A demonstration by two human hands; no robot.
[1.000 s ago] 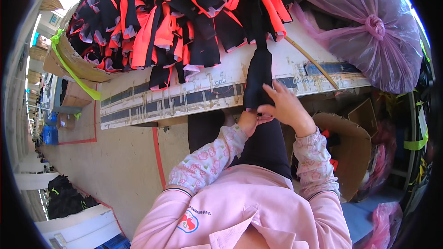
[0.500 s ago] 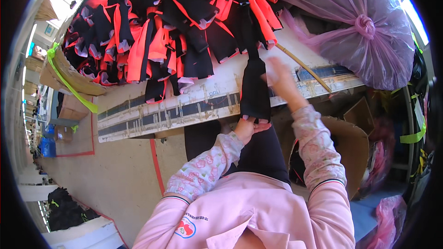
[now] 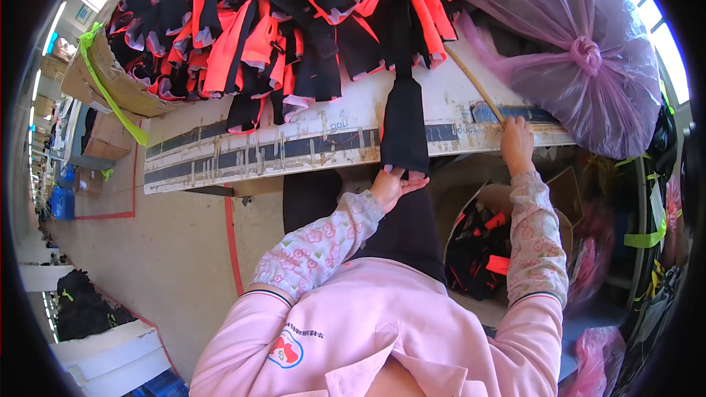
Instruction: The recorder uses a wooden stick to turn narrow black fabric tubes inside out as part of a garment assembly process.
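Observation:
A black fabric strip [image 3: 404,121], wider toward its lower end, hangs over the table's near edge from the heap of pieces. At that lower end my left hand [image 3: 391,186] is closed on the fabric; some of its fingers are hidden behind or in the cloth. My right hand [image 3: 518,143] is further right at the table edge, its fingers closed round the near end of a thin wooden stick [image 3: 474,81]. The stick's far end runs in under the heap of black and neon-orange fabric pieces [image 3: 257,44].
On the table [image 3: 357,110], a tied purple plastic bag [image 3: 618,66] bulges at the right. A cardboard box edge [image 3: 121,81] with a yellow-green strap [image 3: 114,92] borders the heap at left. Below the table, a box holds black and orange pieces [image 3: 482,250].
My right hand has moved right and down from beside the black strip, and now grips the stick's near end. My left hand still holds the strip's lower end.

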